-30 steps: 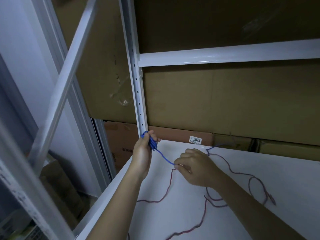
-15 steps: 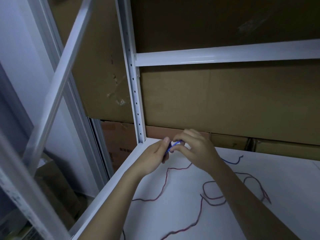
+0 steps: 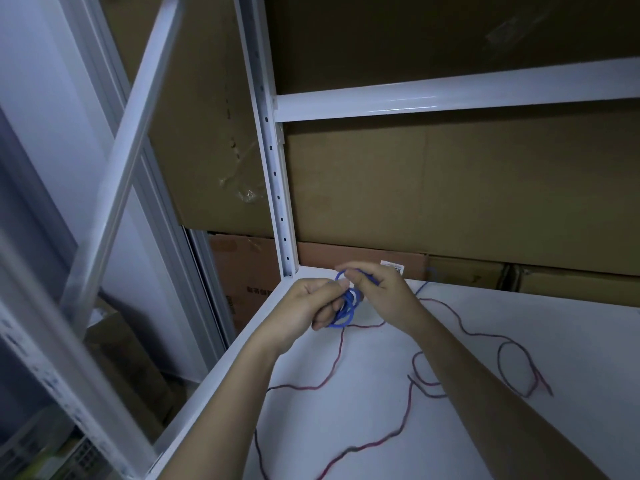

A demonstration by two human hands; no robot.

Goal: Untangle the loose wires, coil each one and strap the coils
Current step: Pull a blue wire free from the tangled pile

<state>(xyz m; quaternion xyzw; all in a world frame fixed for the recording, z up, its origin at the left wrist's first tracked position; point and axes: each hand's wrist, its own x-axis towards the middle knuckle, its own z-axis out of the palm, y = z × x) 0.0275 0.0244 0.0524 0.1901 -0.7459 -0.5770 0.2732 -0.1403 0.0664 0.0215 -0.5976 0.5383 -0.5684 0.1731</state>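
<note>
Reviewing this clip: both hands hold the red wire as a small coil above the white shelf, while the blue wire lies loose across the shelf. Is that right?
Not quite: the colours are swapped. In the head view the left hand and right hand hold the blue wire as a small coil, and the red wire lies loose across the white shelf.

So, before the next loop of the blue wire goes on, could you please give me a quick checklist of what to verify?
1. Blue coil held by the left hand: ok, fingers curl round it.
2. Right hand has the free blue wire for the next loop: ok, it pinches a loop above the coil.
3. Blue tail free of the red wire: cannot tell, the right hand hides where they pass.
4. Red wire lies apart on the white shelf, uncoiled: ok, it waits its turn.
5. Strap within reach: not ok, none is in view.
</note>
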